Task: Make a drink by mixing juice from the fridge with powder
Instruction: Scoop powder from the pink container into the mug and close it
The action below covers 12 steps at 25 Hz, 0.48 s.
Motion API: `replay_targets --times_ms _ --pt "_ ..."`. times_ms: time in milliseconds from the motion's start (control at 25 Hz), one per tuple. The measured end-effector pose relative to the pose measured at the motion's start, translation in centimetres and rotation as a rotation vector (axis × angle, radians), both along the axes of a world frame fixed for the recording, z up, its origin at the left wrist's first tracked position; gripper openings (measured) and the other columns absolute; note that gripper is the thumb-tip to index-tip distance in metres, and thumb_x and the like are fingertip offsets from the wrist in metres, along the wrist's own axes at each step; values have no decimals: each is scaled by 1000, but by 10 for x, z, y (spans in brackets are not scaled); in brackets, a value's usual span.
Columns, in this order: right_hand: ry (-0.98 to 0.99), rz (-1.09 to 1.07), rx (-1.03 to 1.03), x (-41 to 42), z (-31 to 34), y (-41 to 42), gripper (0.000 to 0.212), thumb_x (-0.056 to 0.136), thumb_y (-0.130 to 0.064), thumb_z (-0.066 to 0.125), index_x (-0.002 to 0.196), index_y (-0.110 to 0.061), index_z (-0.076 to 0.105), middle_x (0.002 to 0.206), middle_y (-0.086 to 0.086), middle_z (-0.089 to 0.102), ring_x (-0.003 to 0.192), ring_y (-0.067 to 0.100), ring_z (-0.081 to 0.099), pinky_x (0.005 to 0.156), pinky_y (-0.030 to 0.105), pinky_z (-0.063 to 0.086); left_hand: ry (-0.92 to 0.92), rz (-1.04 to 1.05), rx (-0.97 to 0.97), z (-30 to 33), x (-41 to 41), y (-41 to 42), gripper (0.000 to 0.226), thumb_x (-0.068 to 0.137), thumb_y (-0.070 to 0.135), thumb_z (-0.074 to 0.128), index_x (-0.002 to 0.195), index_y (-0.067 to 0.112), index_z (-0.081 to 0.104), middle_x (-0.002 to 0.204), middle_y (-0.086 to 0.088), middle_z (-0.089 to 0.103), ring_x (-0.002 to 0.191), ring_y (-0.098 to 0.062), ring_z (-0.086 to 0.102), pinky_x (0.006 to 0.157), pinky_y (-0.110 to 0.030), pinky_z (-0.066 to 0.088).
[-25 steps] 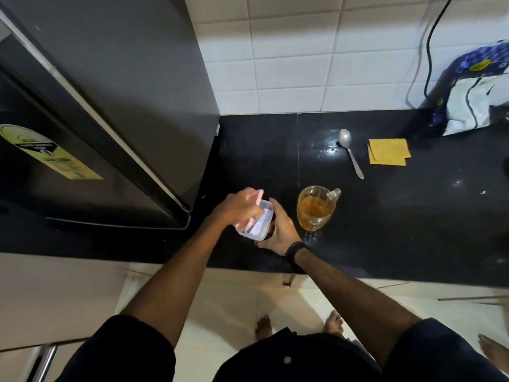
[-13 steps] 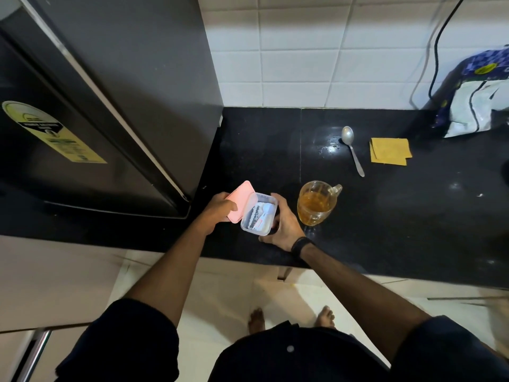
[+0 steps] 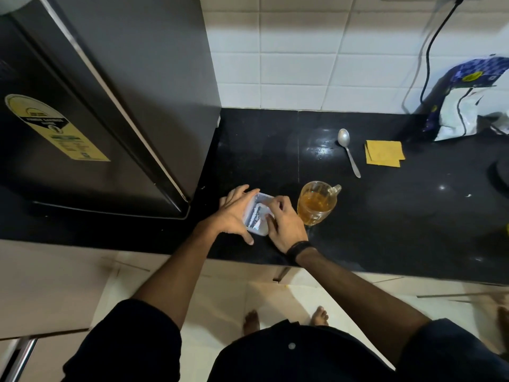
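Pink lid gone; left hand [image 3: 234, 213] grips one box [image 3: 254, 215], right hand [image 3: 283, 221] pinches inside; one mug [image 3: 316, 202], one spoon [image 3: 348, 151].

Tabletop [image 3: 399, 216]: black polished stone, glossy, with specular highlights. Mug [image 3: 316, 203]: clear glass, smooth, amber liquid inside. Spoon [image 3: 348, 150]: bare metal, dull silver sheen. Small box [image 3: 257, 216]: translucent whitish plastic, smooth. Napkin [image 3: 384, 153]: yellow, matt, paper or cloth, can't tell which. Fridge [image 3: 110, 92]: dark grey, satin finish, with a bright metal strip and a glossy yellow sticker [image 3: 55, 128]. Wall [image 3: 303, 51]: white glazed tiles, slight gloss. Bag [image 3: 465, 106]: shiny crinkled plastic. Cable [image 3: 429, 51]: black, matt.
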State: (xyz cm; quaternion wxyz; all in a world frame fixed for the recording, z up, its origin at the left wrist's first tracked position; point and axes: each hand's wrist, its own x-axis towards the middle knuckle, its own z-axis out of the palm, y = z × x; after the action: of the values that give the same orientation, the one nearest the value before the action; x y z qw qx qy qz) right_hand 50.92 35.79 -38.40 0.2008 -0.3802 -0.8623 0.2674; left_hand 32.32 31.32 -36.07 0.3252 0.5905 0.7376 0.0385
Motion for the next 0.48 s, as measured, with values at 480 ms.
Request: replay_targets --times_ms 480 --pt "-598 280 168 -30 26 25 38 89 -22 64 126 -13 61 135 8 47 116 24 51 92 37 49 -88 103 243 4 17 -9 112 43 29 91 140 30 35 117 14 40 122 -17 34 101 -34 39"
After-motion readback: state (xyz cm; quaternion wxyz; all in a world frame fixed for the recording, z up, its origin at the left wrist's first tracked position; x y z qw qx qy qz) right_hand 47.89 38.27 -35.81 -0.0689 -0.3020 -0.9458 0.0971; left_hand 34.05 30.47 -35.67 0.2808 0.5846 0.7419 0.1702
